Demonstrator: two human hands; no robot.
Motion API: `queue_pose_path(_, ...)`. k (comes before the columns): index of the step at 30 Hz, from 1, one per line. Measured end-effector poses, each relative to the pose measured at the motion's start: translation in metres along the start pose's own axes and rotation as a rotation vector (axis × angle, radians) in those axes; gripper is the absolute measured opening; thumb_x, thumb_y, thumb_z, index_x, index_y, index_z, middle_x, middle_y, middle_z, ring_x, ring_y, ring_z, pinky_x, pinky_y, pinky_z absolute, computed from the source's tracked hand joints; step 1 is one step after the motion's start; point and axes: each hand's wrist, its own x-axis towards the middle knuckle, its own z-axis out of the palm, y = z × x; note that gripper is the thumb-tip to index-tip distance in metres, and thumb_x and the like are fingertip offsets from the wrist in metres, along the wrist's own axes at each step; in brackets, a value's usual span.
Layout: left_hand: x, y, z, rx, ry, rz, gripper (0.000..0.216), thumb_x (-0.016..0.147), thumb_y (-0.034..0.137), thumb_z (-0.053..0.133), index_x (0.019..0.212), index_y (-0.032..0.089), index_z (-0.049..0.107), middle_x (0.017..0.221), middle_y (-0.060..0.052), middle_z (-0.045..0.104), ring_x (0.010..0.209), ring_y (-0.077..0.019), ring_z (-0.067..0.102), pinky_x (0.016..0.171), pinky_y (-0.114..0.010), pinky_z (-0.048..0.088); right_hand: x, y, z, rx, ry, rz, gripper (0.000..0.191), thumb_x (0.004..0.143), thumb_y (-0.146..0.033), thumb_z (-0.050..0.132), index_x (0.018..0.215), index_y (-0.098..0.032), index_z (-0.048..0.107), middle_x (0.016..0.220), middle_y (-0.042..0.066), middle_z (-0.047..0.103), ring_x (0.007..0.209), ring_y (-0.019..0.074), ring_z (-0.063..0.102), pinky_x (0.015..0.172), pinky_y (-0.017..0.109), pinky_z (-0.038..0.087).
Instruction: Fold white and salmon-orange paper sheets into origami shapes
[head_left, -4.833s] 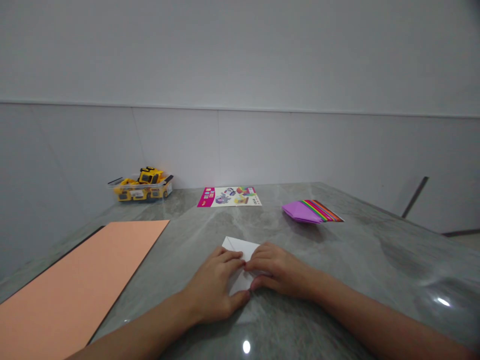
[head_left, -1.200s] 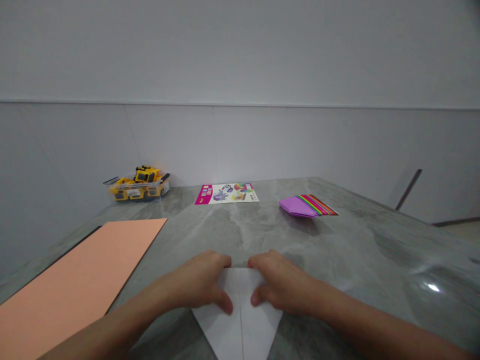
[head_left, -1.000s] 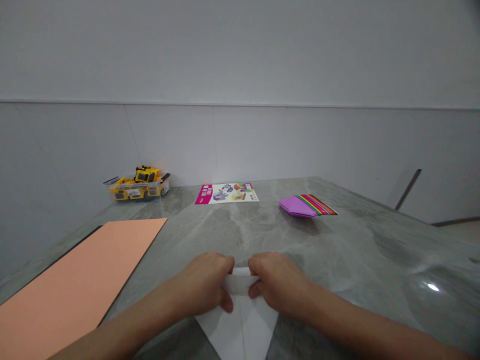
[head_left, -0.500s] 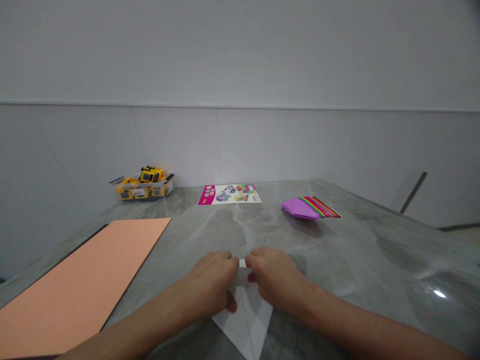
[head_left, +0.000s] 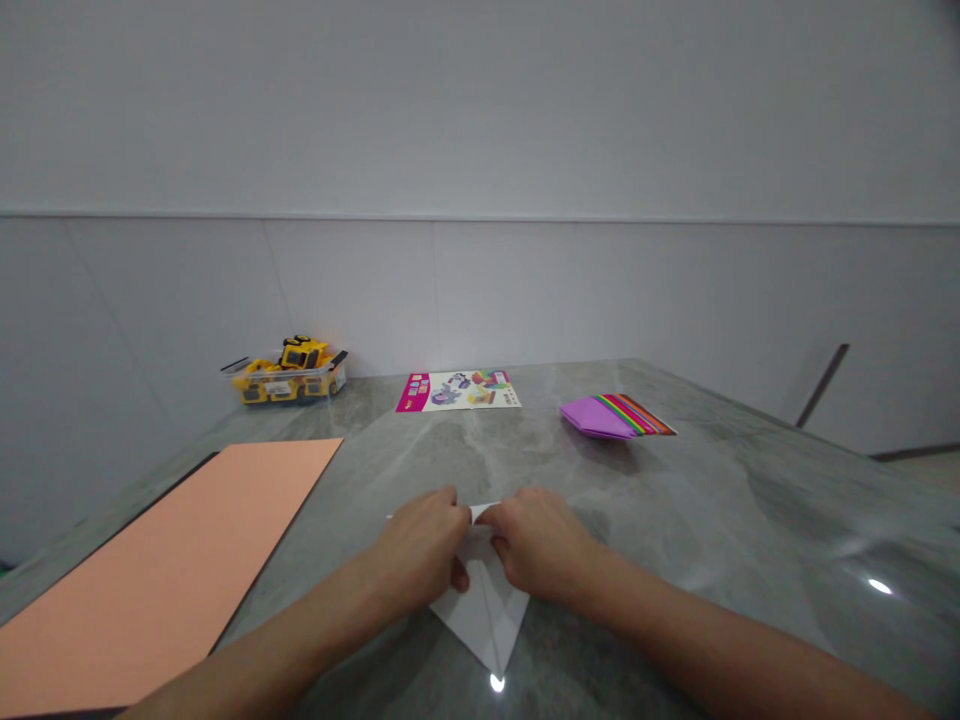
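Observation:
A folded sheet of white paper (head_left: pixel 484 610) lies on the grey table in front of me, its pointed end toward me and a crease running down its middle. My left hand (head_left: pixel 427 545) pinches its far edge from the left, the thumb resting on the paper. From the right, my right hand (head_left: pixel 536 540) holds the same far edge with bent fingers. The fingertips of both hands are close together at the top of the sheet. Much of the paper's upper part is hidden under the hands.
Orange sheets (head_left: pixel 187 550) lie at the left. A clear box of yellow toy vehicles (head_left: pixel 292 375) stands at the back left. Toward the back are a printed booklet (head_left: pixel 459 390) and a purple folded paper piece with striped colours (head_left: pixel 615 415). The marble-patterned table (head_left: pixel 712 530) meets a white wall.
Both hands have shifted slightly away from me with the white paper. Its near point has come into full view, and more of its far edge shows between and beside the hands.

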Motion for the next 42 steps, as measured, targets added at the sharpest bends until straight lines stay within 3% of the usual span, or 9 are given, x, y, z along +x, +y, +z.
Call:
queue_pose_path(3,0.0,0.004,-0.002,0.035,-0.001,0.039,0.02,0.069,0.022,0.066,0.088,0.017,0.068,0.087,-0.008,0.064,0.079,-0.0242,0.062,0.064,-0.03,0.044,0.001,-0.001,-0.007,0.014,-0.045,-0.033,0.031,0.071,-0.031,0.063,0.1,-0.029,0.07,0.079,0.009,0.072,0.074,0.028,0.066,0.06,0.031,0.043)
queue_pose_path(6,-0.004,0.01,-0.002,0.046,-0.008,0.06,0.016,0.072,0.021,0.063,0.087,0.015,0.068,0.089,-0.01,0.064,0.084,-0.0264,0.062,0.07,-0.032,0.044,0.002,0.0,-0.01,0.04,-0.1,-0.062,0.043,0.062,-0.049,0.071,0.101,-0.029,0.071,0.079,0.009,0.071,0.077,0.0303,0.066,0.061,0.032,0.044)
queue_pose_path(9,-0.01,0.012,0.0,0.022,-0.035,0.027,0.018,0.075,0.02,0.061,0.091,0.016,0.067,0.094,-0.011,0.064,0.089,-0.0267,0.061,0.074,-0.033,0.044,0.002,0.0,-0.006,0.023,-0.116,-0.045,0.043,0.066,-0.045,0.072,0.106,-0.03,0.068,0.083,0.008,0.071,0.082,0.0294,0.065,0.066,0.033,0.044)
queue_pose_path(14,-0.012,0.009,0.002,-0.001,-0.07,-0.004,0.043,0.066,0.032,0.073,0.105,0.02,0.062,0.104,-0.007,0.064,0.095,-0.0267,0.06,0.077,-0.032,0.043,0.002,-0.001,-0.001,0.031,-0.131,-0.069,0.045,0.069,-0.042,0.071,0.111,-0.027,0.065,0.091,0.009,0.07,0.087,0.0293,0.064,0.069,0.033,0.045)
queue_pose_path(20,-0.008,0.015,0.001,0.058,-0.046,-0.004,0.026,0.067,0.029,0.072,0.09,0.018,0.064,0.096,-0.008,0.065,0.092,-0.0285,0.061,0.079,-0.036,0.043,0.002,-0.003,-0.002,0.022,-0.132,-0.09,0.045,0.072,-0.036,0.07,0.114,-0.023,0.062,0.096,0.01,0.069,0.09,0.0298,0.063,0.071,0.034,0.046)
queue_pose_path(27,-0.009,0.019,0.001,0.078,-0.036,0.002,0.023,0.069,0.028,0.07,0.089,0.016,0.065,0.092,-0.01,0.065,0.085,-0.0289,0.062,0.072,-0.036,0.046,0.002,-0.004,-0.002,0.003,-0.123,-0.101,0.037,0.073,-0.034,0.068,0.107,-0.022,0.065,0.092,0.009,0.069,0.087,0.0299,0.064,0.068,0.033,0.047)
queue_pose_path(38,-0.004,-0.002,-0.002,0.035,-0.069,0.069,0.046,0.058,0.038,0.078,0.099,0.021,0.066,0.096,-0.005,0.068,0.09,-0.0262,0.063,0.072,-0.029,0.044,0.002,-0.002,-0.003,-0.011,-0.14,-0.091,0.046,0.071,-0.04,0.069,0.114,-0.025,0.062,0.096,0.01,0.069,0.09,0.0295,0.065,0.07,0.033,0.047)
queue_pose_path(42,-0.005,-0.006,-0.006,0.034,-0.085,0.099,0.044,0.057,0.037,0.078,0.097,0.022,0.068,0.094,-0.005,0.069,0.088,-0.0256,0.064,0.072,-0.028,0.043,0.003,-0.002,-0.003,-0.025,-0.164,-0.073,0.043,0.072,-0.042,0.068,0.112,-0.026,0.062,0.096,0.01,0.069,0.09,0.0293,0.065,0.07,0.033,0.047)
